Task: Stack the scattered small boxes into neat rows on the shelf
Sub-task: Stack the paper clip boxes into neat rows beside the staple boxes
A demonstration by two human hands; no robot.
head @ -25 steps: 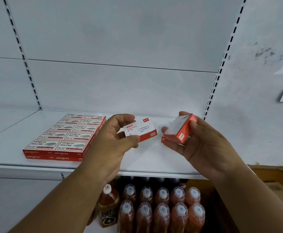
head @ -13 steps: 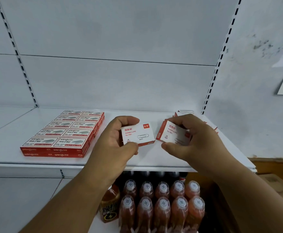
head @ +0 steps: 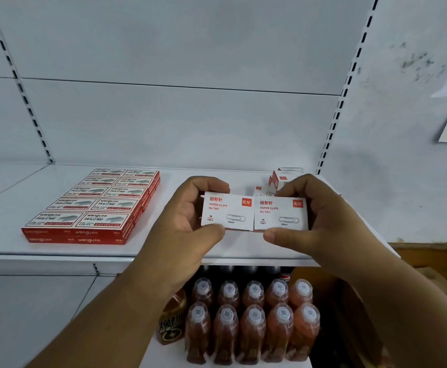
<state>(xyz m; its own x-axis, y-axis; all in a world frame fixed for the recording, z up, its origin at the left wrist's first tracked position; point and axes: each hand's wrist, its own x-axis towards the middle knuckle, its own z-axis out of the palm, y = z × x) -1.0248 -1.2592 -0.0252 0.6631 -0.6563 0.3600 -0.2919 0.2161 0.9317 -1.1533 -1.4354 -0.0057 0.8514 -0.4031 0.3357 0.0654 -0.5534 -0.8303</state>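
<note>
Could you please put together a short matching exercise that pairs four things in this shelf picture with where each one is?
Things:
1. staple boxes
2. left paper clip box
3. right paper clip box
4. bottles

Places:
a. held in the right hand
b. below the shelf
c. held in the left hand
d. stacked in rows on the shelf's left part

Pairs: 1-d, 2-c, 3-a, 4-b
</note>
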